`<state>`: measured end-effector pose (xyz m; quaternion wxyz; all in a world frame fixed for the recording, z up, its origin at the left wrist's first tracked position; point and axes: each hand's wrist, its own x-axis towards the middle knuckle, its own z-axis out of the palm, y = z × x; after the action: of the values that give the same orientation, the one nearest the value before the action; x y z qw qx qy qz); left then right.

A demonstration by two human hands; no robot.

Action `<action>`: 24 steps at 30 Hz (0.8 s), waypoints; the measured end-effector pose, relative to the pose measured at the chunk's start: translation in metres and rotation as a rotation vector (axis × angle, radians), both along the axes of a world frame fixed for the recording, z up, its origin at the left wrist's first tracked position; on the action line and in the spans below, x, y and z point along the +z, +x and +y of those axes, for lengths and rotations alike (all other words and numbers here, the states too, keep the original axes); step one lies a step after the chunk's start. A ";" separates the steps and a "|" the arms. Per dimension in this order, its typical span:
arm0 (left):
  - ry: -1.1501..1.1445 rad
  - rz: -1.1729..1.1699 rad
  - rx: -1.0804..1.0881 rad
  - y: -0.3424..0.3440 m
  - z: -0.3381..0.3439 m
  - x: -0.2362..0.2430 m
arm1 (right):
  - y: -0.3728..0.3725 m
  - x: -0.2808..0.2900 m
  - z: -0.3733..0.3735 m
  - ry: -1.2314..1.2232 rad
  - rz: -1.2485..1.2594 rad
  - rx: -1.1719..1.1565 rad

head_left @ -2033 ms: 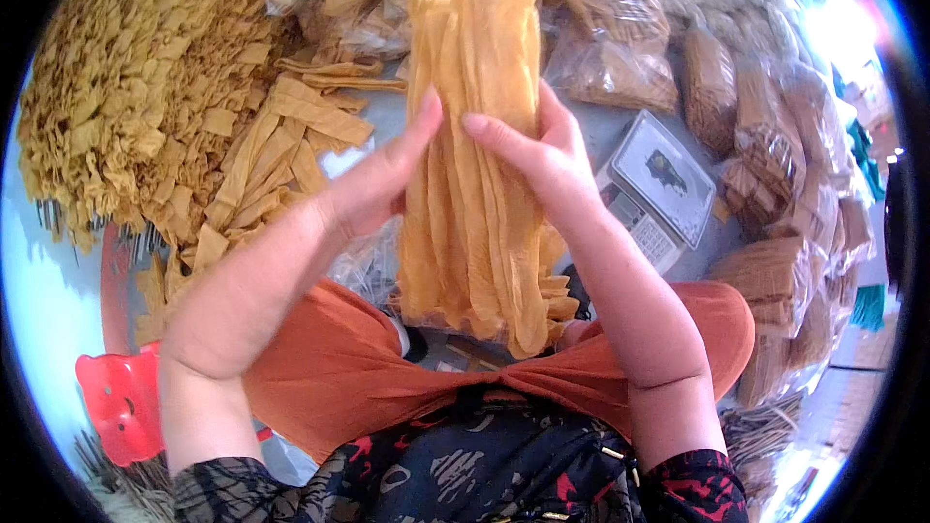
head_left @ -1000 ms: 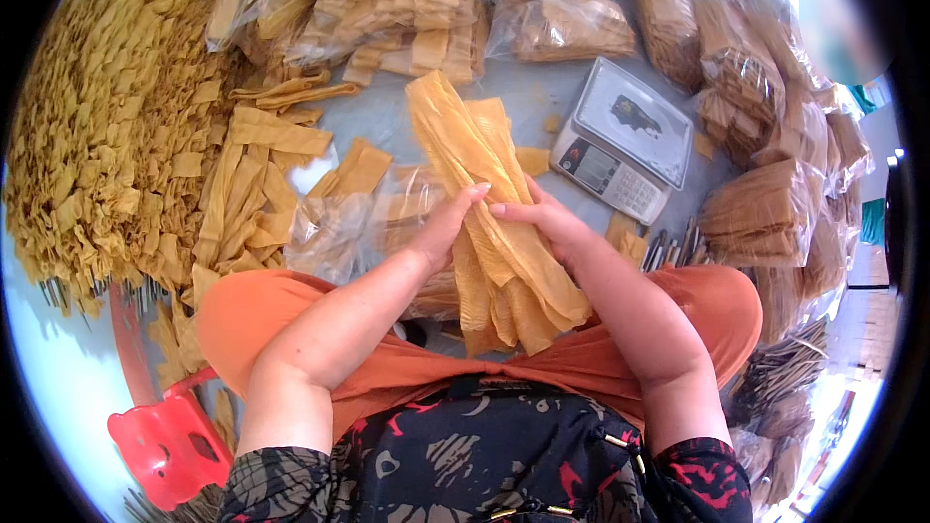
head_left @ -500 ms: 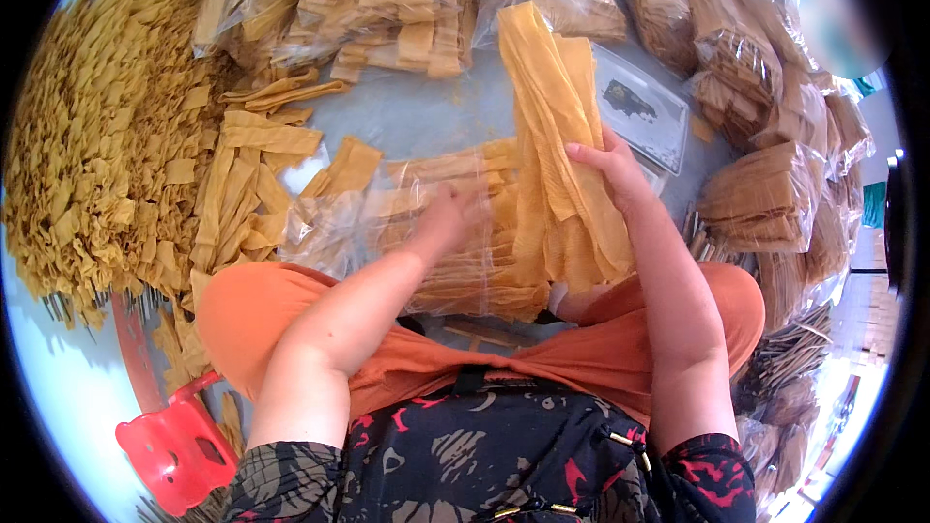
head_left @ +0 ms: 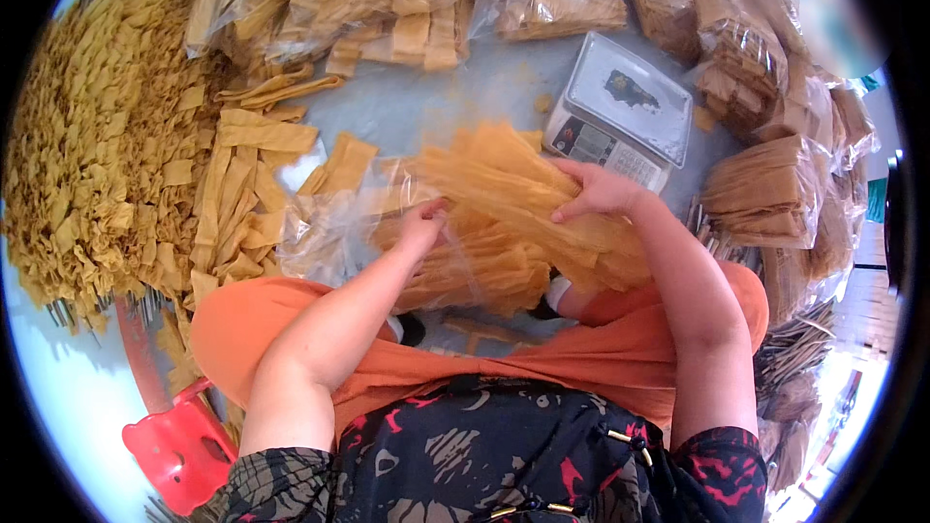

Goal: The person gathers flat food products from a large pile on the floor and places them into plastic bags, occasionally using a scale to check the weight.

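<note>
My right hand (head_left: 596, 192) grips a blurred bundle of long, flat, golden-yellow dried strips (head_left: 504, 174), held slanting over an open clear plastic bag (head_left: 329, 232) in front of my lap. More strips (head_left: 484, 276) lie inside that bag. The fingers of my left hand (head_left: 426, 221) are pinched on the bag's near-left edge, just left of the held bundle. Behind and right of my right hand stands a silver weighing scale (head_left: 630, 97).
A big heap of yellow strips (head_left: 107, 155) fills the left, loose strips (head_left: 232, 165) beside it. Filled bags (head_left: 542, 0) ring the back and right side (head_left: 756, 194). A red plastic stool (head_left: 179, 455) sits lower left, dark sticks (head_left: 794, 349) lower right, on the bluish floor (head_left: 378, 107).
My left hand has left the bundle and moved onto the bag. My right hand lifted the bundle rightward, then lowered and tilted it leftward over the bag.
</note>
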<state>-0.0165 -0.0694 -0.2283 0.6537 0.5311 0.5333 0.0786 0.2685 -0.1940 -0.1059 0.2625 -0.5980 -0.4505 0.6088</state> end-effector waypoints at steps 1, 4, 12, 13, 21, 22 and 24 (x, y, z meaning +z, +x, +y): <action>-0.016 0.013 0.084 -0.004 -0.003 0.011 | -0.003 -0.006 0.003 -0.015 0.002 0.004; 0.047 0.037 0.014 -0.022 0.005 -0.008 | -0.008 -0.038 0.011 -0.036 0.092 0.117; 0.695 0.210 -0.105 -0.042 0.016 -0.007 | -0.019 -0.046 0.014 -0.157 -0.061 0.213; 1.048 0.295 -0.284 -0.035 0.010 0.015 | -0.017 -0.048 0.011 -0.160 -0.064 0.208; 0.986 0.040 -0.471 -0.019 -0.016 0.072 | -0.043 -0.036 0.026 -0.060 -0.281 0.344; 1.034 0.004 -0.506 -0.013 -0.022 0.078 | -0.046 -0.038 0.031 -0.061 -0.284 0.347; 0.998 -0.105 -0.506 -0.004 -0.032 0.089 | -0.058 -0.044 0.047 0.047 -0.214 0.435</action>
<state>-0.0202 -0.1010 -0.1396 0.3473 0.8828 0.2541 0.1884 0.2105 -0.1471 -0.1496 0.0897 -0.5416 -0.6079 0.5737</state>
